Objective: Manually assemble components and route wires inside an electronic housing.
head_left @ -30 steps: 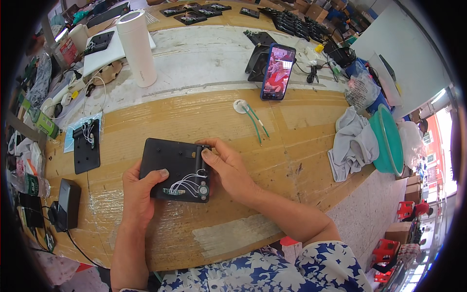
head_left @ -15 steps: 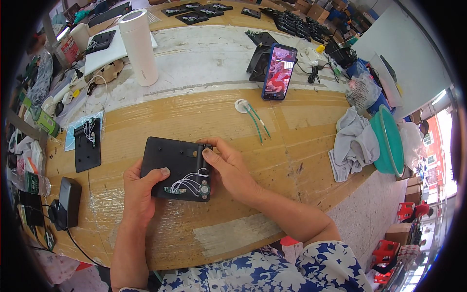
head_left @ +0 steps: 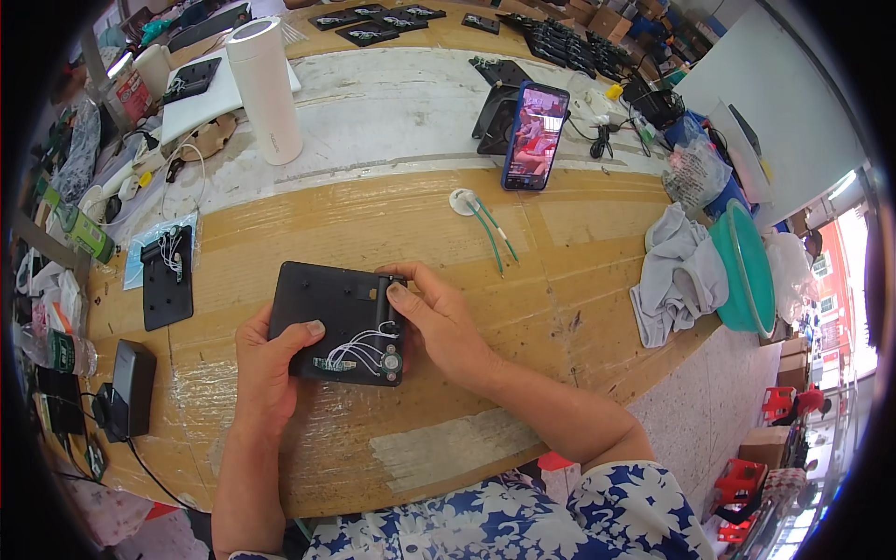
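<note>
Clamps the left edge of a black plastic panel (head_left: 317,294) in the left hand (head_left: 265,362), with the thumb across the face and the fingers mostly hidden beneath. Grips the panel's right edge in the right hand (head_left: 448,329), with the thumb on a black cylindrical bar (head_left: 382,303) near the upper right corner. Holds the panel just left of the frame's centre, with white wires (head_left: 351,349) looping between a small green circuit board (head_left: 333,365) and a round metallic piece (head_left: 391,362) at lower right. Farther out, at left of the frame, a similar wired panel (head_left: 168,294) partly over a light-blue sheet (head_left: 133,271), above a black power adapter (head_left: 133,387). Above centre, a white disc (head_left: 462,202) with green wires (head_left: 485,230). Toward the top, a tilted smartphone (head_left: 535,140); at upper left, an upright white tumbler (head_left: 266,103); at right, a grey cloth (head_left: 674,275) beside a teal basin (head_left: 742,271).
</note>
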{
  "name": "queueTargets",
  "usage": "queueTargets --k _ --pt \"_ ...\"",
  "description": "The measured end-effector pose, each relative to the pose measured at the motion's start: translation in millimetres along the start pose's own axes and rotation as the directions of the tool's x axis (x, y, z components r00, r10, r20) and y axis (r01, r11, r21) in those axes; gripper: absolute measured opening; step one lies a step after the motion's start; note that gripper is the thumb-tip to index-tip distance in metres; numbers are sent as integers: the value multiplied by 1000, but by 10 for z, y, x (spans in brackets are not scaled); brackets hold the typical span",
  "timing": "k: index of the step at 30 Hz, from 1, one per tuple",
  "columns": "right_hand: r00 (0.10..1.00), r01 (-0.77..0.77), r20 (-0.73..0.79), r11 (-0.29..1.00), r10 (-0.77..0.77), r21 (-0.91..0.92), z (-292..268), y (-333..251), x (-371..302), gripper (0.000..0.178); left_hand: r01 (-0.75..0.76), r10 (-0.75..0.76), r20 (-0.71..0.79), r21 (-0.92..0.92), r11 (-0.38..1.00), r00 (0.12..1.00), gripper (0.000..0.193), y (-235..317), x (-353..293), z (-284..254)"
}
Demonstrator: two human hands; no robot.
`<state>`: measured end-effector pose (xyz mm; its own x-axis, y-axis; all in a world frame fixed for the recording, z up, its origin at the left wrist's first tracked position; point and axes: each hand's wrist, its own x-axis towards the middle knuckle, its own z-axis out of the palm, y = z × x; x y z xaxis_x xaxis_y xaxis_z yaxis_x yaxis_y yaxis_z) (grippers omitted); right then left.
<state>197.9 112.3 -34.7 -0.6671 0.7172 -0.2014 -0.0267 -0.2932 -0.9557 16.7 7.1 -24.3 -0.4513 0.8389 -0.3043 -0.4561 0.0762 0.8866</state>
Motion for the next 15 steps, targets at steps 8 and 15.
queueTargets --k 8,15 --pt "1000 13 -7 1000 -13 -19 -1 13 7 32 -7 7 5 -3 1000 1000 28 -4 2 -4" --pt "1000 5 4 1000 -5 -13 -10 4 2 32 4 -3 11 -13 1000 1000 27 4 1 3"
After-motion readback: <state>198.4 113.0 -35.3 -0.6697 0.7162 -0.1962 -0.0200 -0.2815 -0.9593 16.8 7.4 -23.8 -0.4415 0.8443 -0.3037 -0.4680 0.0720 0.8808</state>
